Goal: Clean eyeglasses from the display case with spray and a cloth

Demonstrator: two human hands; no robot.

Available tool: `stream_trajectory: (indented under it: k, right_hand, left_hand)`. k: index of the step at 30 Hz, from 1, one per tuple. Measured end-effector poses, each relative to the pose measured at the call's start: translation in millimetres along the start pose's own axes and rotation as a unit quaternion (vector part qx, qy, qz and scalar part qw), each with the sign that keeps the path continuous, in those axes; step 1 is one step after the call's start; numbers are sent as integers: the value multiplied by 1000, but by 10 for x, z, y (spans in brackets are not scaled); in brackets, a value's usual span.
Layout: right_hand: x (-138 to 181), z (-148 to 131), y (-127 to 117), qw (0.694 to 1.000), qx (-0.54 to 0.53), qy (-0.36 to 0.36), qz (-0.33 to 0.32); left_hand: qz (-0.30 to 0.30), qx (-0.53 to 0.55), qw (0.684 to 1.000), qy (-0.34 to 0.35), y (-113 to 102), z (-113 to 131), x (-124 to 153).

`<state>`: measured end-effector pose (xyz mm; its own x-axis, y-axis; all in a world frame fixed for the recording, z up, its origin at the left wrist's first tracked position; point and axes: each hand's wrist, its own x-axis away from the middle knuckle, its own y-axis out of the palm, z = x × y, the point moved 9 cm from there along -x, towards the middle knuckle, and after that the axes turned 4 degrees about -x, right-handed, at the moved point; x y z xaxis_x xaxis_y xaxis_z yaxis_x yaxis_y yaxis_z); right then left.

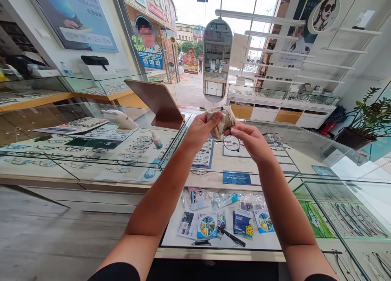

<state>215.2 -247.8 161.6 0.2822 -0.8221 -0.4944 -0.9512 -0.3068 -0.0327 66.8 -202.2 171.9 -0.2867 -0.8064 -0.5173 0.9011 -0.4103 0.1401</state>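
Observation:
Both of my hands are raised over the glass display counter, together on one pair of eyeglasses (231,144). My left hand (203,126) is closed on a beige cleaning cloth (219,130), which wraps one lens of the glasses. My right hand (249,137) pinches the frame near its middle. The other round lens hangs uncovered below the fingers. The cloth hides much of the upper frame.
Below lie leaflets (208,225), plastic packets and a black pen (230,236). A white spray bottle (157,140), a tilted mirror (155,99) and a white hand-shaped stand (119,119) stand left. Glass cases of eyeglass frames (357,219) surround me.

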Motion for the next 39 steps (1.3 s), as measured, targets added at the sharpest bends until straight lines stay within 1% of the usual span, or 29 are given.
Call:
stream_trajectory:
  k: [7, 11, 13, 18, 21, 23, 27, 28, 30, 31, 33, 34, 39]
  right_hand:
    - [1, 4, -56, 999, -48, 9, 13]
    - [-4, 33, 2, 998, -60, 13, -2]
    - [-6, 57, 42, 998, -65, 16, -10]
    - [-7, 54, 91, 998, -62, 10, -18]
    - [-5, 7, 95, 999, -41, 4, -22]
    - [0, -30, 80, 999, -33, 1, -21]
    - [13, -82, 1, 999, -33, 3, -4]
    - [16, -87, -17, 999, -34, 6, 1]
    - [19, -88, -34, 999, -43, 12, 9]
    - [19, -82, -29, 999, -51, 16, 11]
    - [17, -55, 6, 997, -67, 26, 11]
    - [16, -38, 33, 997, -74, 31, 9]
    - [18, -5, 159, 997, -70, 38, -2]
  left_hand:
    - [-36, -11, 999, -8, -20, 22, 24]
    - [-39, -15, 999, 4, 48, 71, 50]
    - [-22, -19, 999, 22, 89, 88, 63]
    - [68, -36, 994, 80, 120, 79, 112]
    - [96, -53, 988, 105, 96, 99, 123]
    - [80, -64, 990, 97, 70, 118, 100]
    - [-37, -57, 997, 39, 66, 128, 58]
    - [-58, -55, 996, 31, 61, 140, 63]
    - [-79, -55, 995, 27, 58, 164, 77]
    - [-79, -57, 995, 28, 65, 171, 85]
    - [-62, -60, 996, 38, 96, 177, 97]
    - [-44, -60, 996, 46, 113, 178, 104]
    - [77, -52, 991, 97, 161, 198, 172]
